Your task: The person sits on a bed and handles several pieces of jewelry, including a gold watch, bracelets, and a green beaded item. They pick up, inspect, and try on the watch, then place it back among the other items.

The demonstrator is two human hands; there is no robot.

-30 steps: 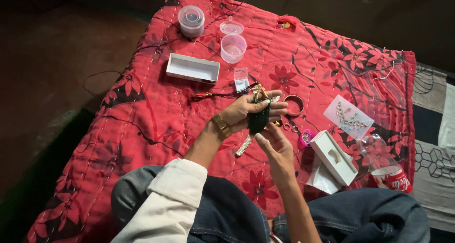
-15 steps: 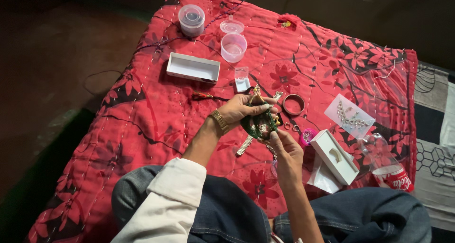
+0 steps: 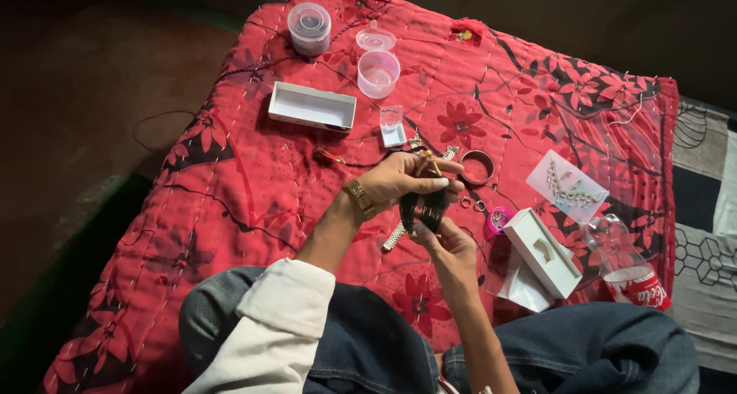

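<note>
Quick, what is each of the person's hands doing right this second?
Left hand: closed on the top of a dark green bundle with gold bits.
Right hand: fingers pinching the lower end of the same bundle.

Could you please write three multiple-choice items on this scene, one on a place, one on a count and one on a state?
1. Where does the open white tray lie on the red floral quilt?
A. beside the plastic bottle
B. on the far left part, below the round clear containers
C. on the person's lap

2. How many hands grip the dark green bead bundle?
A. none
B. one
C. two

3. In what state is the small clear plastic box?
A. lid up
B. shut
C. crushed

Answers: 1 B, the tray sits just below the lidded round container and the open clear cup. 2 C, the left hand grips it from above and the right hand from below. 3 A, its clear lid stands up behind the white base.
</note>
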